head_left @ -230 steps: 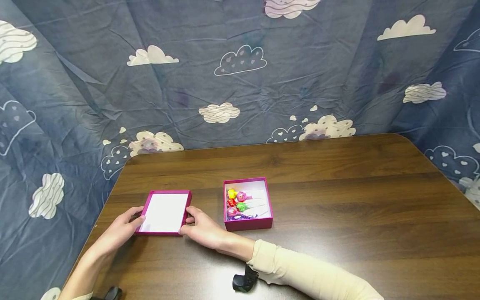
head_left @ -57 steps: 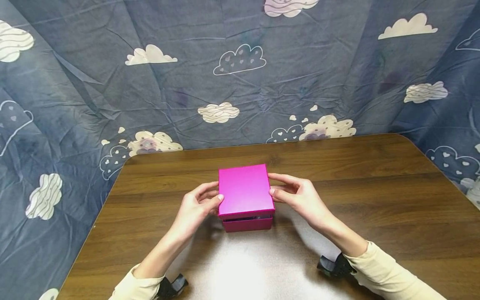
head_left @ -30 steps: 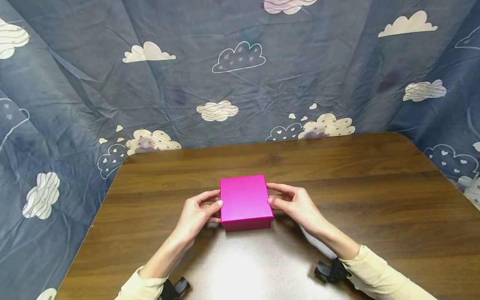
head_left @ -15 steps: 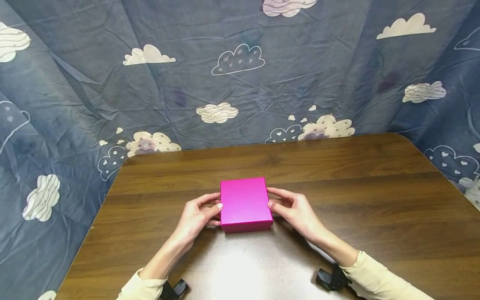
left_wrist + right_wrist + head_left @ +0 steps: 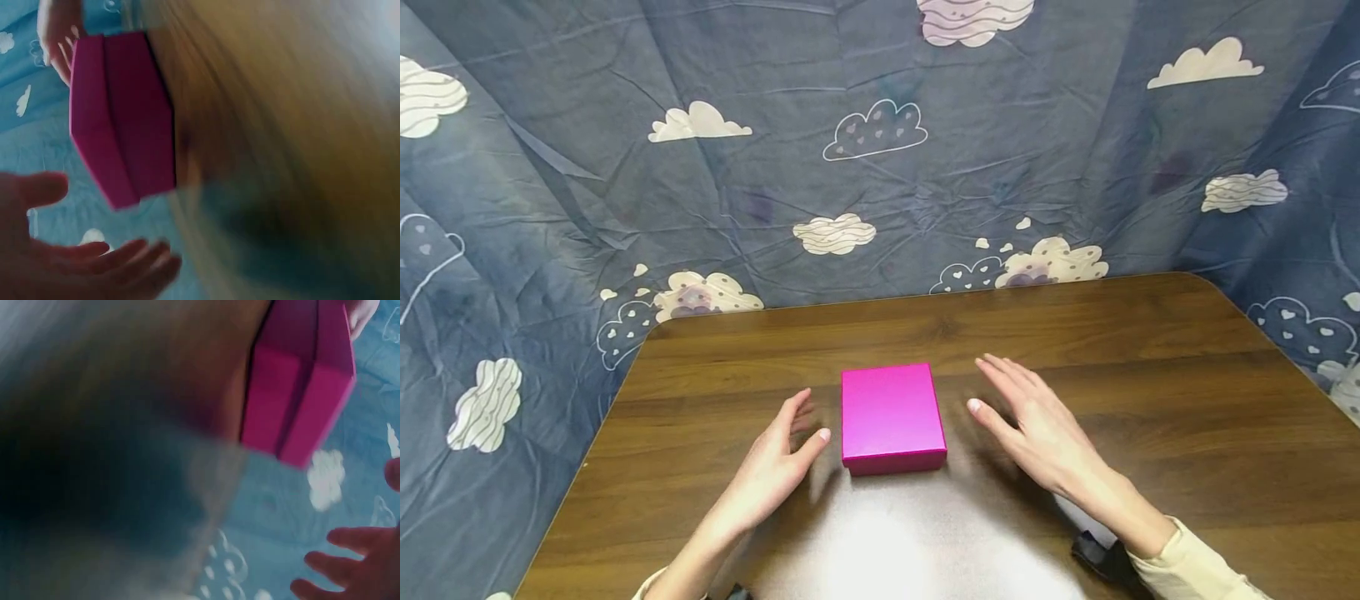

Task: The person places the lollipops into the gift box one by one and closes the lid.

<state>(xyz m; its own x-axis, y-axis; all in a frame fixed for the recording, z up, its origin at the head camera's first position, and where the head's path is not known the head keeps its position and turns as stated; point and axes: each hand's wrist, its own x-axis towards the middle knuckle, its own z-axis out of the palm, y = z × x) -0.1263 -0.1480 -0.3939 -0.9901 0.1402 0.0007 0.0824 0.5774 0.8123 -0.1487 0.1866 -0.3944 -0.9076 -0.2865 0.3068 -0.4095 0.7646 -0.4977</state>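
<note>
A square magenta box (image 5: 892, 412) stands on the table with its lid fitted on top, so whatever is inside is hidden. To its left, my left hand (image 5: 769, 471) is held apart from it, thumb and fingers spread and holding nothing. On the other side my right hand (image 5: 1045, 433) is likewise off the box, its fingers extended. The left wrist view shows the box (image 5: 125, 119) with a seam between lid and base, and the left hand's fingers (image 5: 119, 259) clear of it. In the right wrist view the box (image 5: 300, 381) is also untouched by the nearby fingers (image 5: 340, 565).
The brown wooden table (image 5: 1112, 375) reaches back to a blue curtain (image 5: 775, 167) printed with clouds. Dark wrist mounts (image 5: 1105, 557) sit at both wrists. Light glares off the table's front part.
The lid, earlier lying upside down at the left, was lowered by both hands onto the box of lollipops. Since half a second ago both hands have let go and moved outward.
</note>
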